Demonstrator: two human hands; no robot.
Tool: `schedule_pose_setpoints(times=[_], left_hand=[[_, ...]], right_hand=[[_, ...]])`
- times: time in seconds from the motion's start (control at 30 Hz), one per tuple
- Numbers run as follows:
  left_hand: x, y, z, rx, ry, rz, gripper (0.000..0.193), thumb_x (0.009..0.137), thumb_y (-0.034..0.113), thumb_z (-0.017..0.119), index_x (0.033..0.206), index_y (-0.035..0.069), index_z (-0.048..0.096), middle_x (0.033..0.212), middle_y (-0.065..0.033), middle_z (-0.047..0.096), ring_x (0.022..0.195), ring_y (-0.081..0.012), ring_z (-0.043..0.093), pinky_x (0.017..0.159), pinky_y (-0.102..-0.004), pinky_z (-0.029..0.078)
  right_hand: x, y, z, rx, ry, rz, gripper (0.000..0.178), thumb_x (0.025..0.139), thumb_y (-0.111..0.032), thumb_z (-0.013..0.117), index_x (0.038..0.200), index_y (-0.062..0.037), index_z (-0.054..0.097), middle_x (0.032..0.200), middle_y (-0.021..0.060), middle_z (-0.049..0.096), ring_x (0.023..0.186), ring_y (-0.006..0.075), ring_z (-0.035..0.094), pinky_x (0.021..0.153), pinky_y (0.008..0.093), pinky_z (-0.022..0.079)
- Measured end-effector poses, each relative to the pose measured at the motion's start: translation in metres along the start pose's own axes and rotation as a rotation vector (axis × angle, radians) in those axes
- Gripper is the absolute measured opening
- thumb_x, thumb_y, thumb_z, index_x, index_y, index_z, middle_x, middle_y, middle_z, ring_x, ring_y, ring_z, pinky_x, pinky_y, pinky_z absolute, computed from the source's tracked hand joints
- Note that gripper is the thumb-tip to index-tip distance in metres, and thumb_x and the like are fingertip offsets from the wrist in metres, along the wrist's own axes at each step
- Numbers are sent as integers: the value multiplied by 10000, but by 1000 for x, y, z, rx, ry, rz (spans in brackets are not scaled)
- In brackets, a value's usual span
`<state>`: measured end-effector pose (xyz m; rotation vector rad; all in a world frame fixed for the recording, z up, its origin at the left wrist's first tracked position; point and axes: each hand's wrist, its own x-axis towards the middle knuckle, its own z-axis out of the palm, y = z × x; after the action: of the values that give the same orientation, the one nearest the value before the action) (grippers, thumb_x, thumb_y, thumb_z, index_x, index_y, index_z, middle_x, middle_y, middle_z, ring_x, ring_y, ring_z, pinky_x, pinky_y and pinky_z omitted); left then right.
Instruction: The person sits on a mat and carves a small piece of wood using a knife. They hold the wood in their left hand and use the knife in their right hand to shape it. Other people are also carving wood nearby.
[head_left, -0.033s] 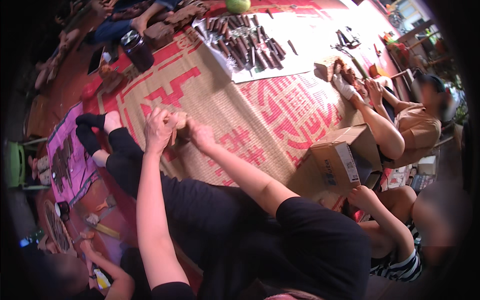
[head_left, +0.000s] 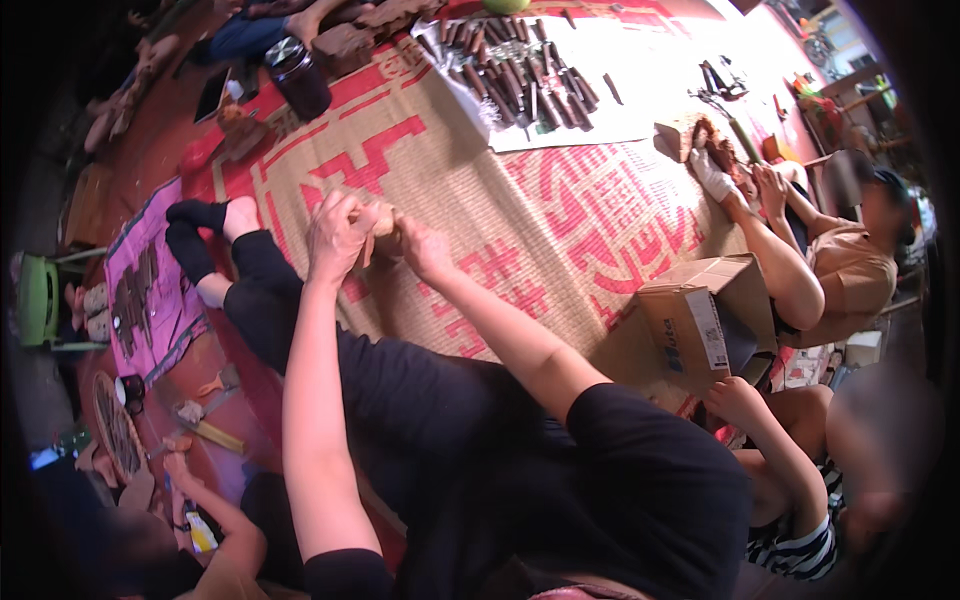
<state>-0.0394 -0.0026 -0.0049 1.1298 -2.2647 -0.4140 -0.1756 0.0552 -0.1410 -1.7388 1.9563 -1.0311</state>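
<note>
Above my outstretched legs, my left hand (head_left: 337,238) is closed around a small tan piece that looks like carved wood (head_left: 382,220). My right hand (head_left: 426,248) is closed against the other side of the same piece. Whether it also grips a small tool there is hidden by the fingers. Under both hands lies a woven straw mat (head_left: 450,185) with red patterns.
Many dark-handled carving tools (head_left: 525,75) lie on a white sheet (head_left: 590,138) at the far side. A cardboard box (head_left: 672,325) stands at right, near two people. A dark jar (head_left: 300,82) is far left; more tools (head_left: 140,300) lie on a pink cloth (head_left: 172,335).
The whole view has shifted, so the scene sits a little farther right and mostly slightly higher. Both hands remain on the wooden piece, their grip much the same.
</note>
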Motion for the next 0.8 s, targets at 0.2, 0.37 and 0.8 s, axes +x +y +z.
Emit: schedule_pose_setpoints(times=[0.2,0.37,0.8], left_hand=[[-8,-6,-18,-64,-5,-221,307,822,360,625,749,64,591,752,-98,519,785,-283,543,701,-389,440],[-11,-10,-20,-8,-37,-62,273,811,331,621,763,63,596,771,-88,535,806,-281,548,721,-400,448],[-8,2,-11,5,-49,-172,281,781,339,632,716,67,610,804,-73,561,797,-293,538,763,-388,446]], right_hand=[[-13,-53,-13,258,41,-10,326,892,-176,496,1212,-117,488,883,201,647,743,398,637,647,493,497],[-5,-32,0,143,71,37,270,891,-159,473,1155,-125,516,738,169,645,684,386,638,622,495,500],[-3,-21,-15,110,-118,155,206,903,-185,491,1085,-123,564,764,201,653,751,379,645,668,478,495]])
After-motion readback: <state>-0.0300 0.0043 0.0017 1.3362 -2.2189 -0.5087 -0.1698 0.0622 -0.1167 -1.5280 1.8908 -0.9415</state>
